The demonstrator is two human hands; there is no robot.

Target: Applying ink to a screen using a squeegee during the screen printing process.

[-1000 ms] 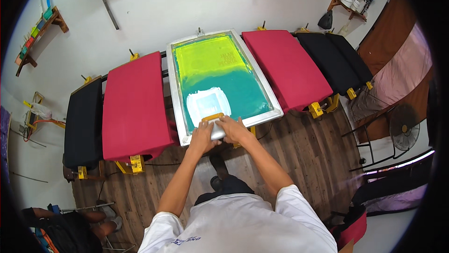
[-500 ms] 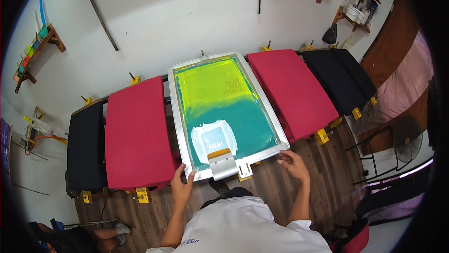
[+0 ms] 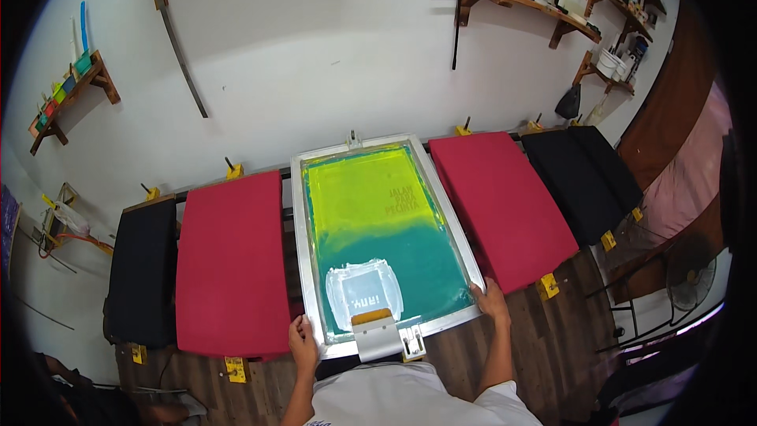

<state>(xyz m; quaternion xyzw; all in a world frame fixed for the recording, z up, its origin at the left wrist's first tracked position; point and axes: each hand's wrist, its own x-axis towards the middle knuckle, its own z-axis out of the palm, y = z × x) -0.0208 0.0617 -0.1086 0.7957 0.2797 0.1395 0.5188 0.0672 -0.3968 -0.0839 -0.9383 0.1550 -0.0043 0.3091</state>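
Note:
A silkscreen with a metal frame (image 3: 467,262) lies before me, its mesh yellow-green at the far end and teal nearer me. White ink (image 3: 390,284) rings a pale printed patch near its lower left. A squeegee (image 3: 377,338) with a grey metal holder and orange-brown edge rests across the near rail. My right hand (image 3: 492,302) grips the frame's right side near the close corner. My left hand (image 3: 303,343) is closed beside the lower left side, fingers curled; whatever is between them is hidden.
Red cloth-covered boards (image 3: 233,268) flank the screen, with black ones (image 3: 140,276) farther out. Yellow clamps (image 3: 236,369) stick out at their ends. Wall shelves (image 3: 528,2) hold supplies. A standing fan (image 3: 690,272) is at right; another person's leg (image 3: 169,412) shows lower left.
My right hand has moved from beside the near right corner onto the frame's right side. My left hand's fingers have curled in. The view has tilted up, showing more wall.

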